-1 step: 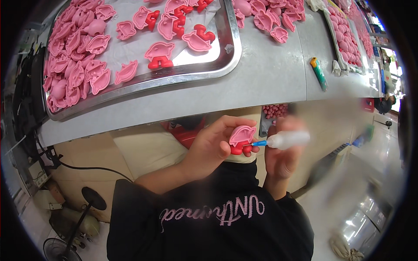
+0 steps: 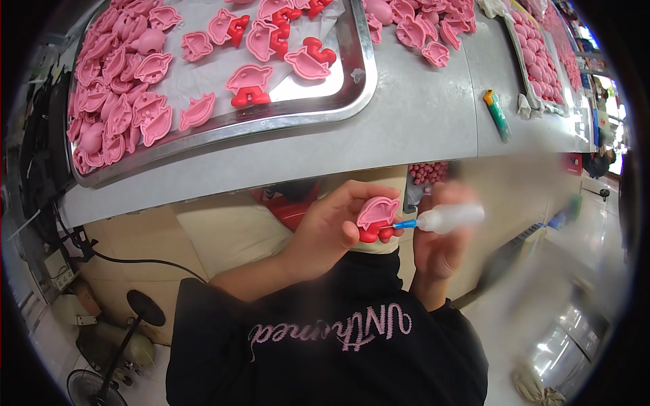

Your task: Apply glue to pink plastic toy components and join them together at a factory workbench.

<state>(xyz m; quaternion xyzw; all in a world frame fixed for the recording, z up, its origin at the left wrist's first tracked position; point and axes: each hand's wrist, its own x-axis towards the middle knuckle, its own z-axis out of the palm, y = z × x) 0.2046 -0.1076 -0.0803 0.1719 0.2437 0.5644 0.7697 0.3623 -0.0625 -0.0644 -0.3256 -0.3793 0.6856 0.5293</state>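
In front of my body, my left hand [image 2: 332,220] pinches a toy figure made of a hollow pink shell [image 2: 376,212] and a red legs piece [image 2: 372,234]. The shell's open inside faces up. My right hand [image 2: 439,252] is closed around a white squeeze bottle [image 2: 452,218], partly blurred. From the bottle comes a blue nozzle [image 2: 405,224] with a thin needle tip. That tip reaches the red piece, near where it meets the pink shell; whether it touches is too fine to tell.
A metal tray [image 2: 271,122] on the grey table [image 2: 420,115] holds pink shells and several red-legged figures. More pink shells [image 2: 414,30] lie beyond it. To the right are a green and orange cutter knife [image 2: 496,115] and a tray of pink round parts [image 2: 536,57]. A fan [image 2: 95,389] stands lower left.
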